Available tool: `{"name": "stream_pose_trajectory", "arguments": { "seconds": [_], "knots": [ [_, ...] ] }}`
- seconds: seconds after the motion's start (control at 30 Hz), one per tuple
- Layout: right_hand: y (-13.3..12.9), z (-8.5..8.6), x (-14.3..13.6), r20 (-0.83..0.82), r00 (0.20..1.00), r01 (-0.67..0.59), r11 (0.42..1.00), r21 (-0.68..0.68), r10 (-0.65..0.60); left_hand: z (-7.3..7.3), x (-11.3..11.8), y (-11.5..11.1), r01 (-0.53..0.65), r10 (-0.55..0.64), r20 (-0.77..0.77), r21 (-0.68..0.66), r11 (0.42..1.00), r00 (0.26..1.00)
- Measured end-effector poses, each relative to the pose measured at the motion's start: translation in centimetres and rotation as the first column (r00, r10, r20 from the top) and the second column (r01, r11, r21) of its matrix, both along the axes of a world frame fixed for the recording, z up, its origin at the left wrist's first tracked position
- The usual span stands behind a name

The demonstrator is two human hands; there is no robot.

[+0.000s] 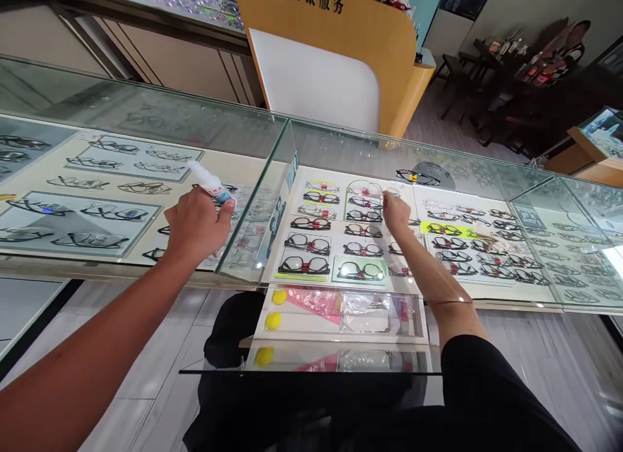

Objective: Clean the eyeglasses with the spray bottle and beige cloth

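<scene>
- The left hand (197,225) is seen closed around a small white squeeze bottle (210,182), held above the glass top of the bench (146,124). The nozzle end is pointed away from the person, toward about 11 o'clock, and a label band in blue and red is noted just above the thumb.
- The bottle is judged to be gripped low on its body, so that the tip is left free and can be aimed.
- The right hand (396,212) is reached inside the display case, under the glass, at about 12 o'clock from the person. Its fingers are curled toward a pair of spectacles (364,190) lying in the arched green-edged panel. Whether a frame is actually pinched cannot be told; the fingertips are hidden behind the hand.
- The right forearm is passed through the open rear of the case, which is judged to explain the low wrist angle.
- Rows of dark-rimmed spectacles (304,265) are laid out on a pale display tray (335,179), each pair facing front, some on green or yellow cards.
- Below the tray, a pulled-out drawer (341,338) is noted, holding clear bags, a pink bag (316,301) and yellow round items (279,297).
- An orange service counter (341,23) with printed characters stands beyond the bench, at 12 o'clock.
</scene>
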State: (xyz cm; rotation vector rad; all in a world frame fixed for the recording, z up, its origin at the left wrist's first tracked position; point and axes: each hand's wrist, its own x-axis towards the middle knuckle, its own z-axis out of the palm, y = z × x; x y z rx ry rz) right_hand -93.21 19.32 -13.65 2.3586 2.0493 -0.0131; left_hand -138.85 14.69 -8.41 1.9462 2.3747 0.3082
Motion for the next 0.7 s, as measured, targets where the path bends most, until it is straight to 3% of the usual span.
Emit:
{"name": "stream_pose_trajectory", "arguments": {
  "seconds": [0.1, 0.2, 0.3, 0.4, 0.53, 0.7],
  "knots": [
    [-3.2, -0.2, -6.3, -0.038, 0.979, -0.201, 0.978, -0.058, 0.199, 0.1, 0.1, -0.2, 0.025, -0.026, 0.034, 0.02, 0.999, 0.999],
    [-7.8, -0.6, -11.3, -0.092, 0.912, -0.411, 0.899, -0.153, 0.401, 0.2, 0.2, -0.4, 0.038, -0.04, 0.056, 0.031, 0.999, 0.998],
    [-12.8, -0.7, -14.4, -0.174, 0.824, -0.566, 0.781, -0.264, 0.539, 0.3, 0.4, -0.5, 0.045, -0.048, 0.069, 0.038, 0.998, 0.996],
    [-16.9, -0.1, -15.7, -0.259, 0.756, -0.654, 0.676, -0.339, 0.601, 0.4, 0.5, -0.4, 0.043, -0.046, 0.087, 0.036, 0.998, 0.995],
    [-20.3, 2.4, -16.1, -0.315, 0.719, -0.693, 0.605, -0.392, 0.62, 0.5, 0.7, -0.4, 0.038, -0.041, 0.082, 0.039, 0.999, 0.996],
    [-22.9, 8.4, -16.0, -0.348, 0.711, -0.702, 0.591, -0.397, 0.611, 0.4, 0.7, -0.4, 0.052, -0.058, 0.097, 0.065, 0.997, 0.994]
  ]
}}
